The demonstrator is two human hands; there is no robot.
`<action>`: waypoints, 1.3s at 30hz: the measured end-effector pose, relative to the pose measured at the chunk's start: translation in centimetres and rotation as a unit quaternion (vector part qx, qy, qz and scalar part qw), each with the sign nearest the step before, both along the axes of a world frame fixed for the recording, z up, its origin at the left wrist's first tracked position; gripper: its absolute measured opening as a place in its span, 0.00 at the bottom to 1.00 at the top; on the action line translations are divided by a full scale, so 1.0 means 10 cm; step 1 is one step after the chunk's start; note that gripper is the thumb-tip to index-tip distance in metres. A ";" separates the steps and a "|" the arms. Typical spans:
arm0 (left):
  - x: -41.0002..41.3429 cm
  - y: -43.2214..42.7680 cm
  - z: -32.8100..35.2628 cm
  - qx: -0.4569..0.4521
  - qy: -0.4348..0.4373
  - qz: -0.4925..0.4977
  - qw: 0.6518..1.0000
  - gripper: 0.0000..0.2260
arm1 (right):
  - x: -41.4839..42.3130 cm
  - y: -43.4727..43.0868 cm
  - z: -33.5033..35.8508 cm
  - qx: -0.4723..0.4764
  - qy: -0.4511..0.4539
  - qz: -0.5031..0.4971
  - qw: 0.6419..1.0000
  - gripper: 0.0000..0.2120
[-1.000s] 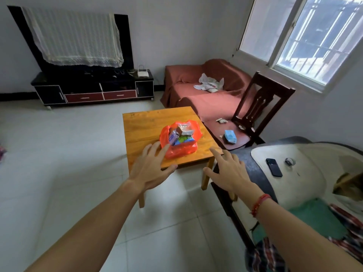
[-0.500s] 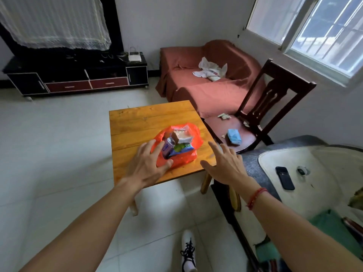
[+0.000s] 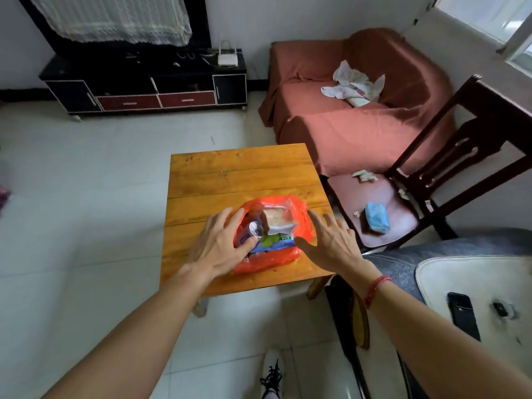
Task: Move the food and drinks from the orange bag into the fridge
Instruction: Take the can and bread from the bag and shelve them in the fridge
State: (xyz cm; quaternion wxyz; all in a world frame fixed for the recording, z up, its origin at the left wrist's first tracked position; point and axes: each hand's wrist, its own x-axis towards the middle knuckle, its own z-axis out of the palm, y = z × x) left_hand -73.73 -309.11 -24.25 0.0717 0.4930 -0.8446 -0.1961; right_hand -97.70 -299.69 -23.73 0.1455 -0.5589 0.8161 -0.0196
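Note:
An orange plastic bag (image 3: 299,214) lies open on a small wooden table (image 3: 239,171). Inside it I see a drink can (image 3: 254,228), a clear packet of bread (image 3: 277,220) and a blue and green packet (image 3: 273,242). My left hand (image 3: 217,244) hovers with spread fingers over the bag's left side, its thumb close to the can. My right hand (image 3: 328,240) is spread at the bag's right edge, thumb near the blue packet. Neither hand holds anything. No fridge is in view.
A dark wooden chair (image 3: 449,168) with a blue tissue pack (image 3: 376,216) stands right of the table. A red-covered sofa (image 3: 359,110) and a black TV cabinet (image 3: 149,82) line the back. A phone (image 3: 463,315) lies on a white seat at lower right. My shoe (image 3: 270,375) is on the tiled floor.
I have stepped closer to the table. Both hands have moved forward from short of the table to either side of the orange bag.

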 end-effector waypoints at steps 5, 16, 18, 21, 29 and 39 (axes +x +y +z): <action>-0.15 -0.21 -0.16 0.023 -0.004 0.008 1.000 0.35 | -0.16 -0.29 -0.16 0.027 -0.029 0.013 0.999 0.40; -0.41 -0.38 -0.46 0.084 0.015 -0.005 0.996 0.35 | -0.19 -0.53 -0.32 0.035 -0.067 -0.007 0.997 0.38; -0.45 -0.39 -0.56 0.104 0.026 -0.004 0.994 0.36 | -0.19 -0.58 -0.38 0.033 -0.074 -0.007 0.997 0.37; -0.51 -0.45 -0.73 0.118 0.025 0.002 0.993 0.36 | -0.19 -0.70 -0.49 0.035 -0.107 -0.023 0.993 0.37; -0.65 -0.71 -1.20 0.145 0.007 0.021 0.989 0.32 | -0.23 -1.09 -0.93 0.057 -0.204 -0.062 0.975 0.33; -0.75 -1.00 -1.73 0.178 -0.006 0.050 0.983 0.37 | -0.40 -1.51 -1.39 0.094 -0.269 -0.152 0.946 0.29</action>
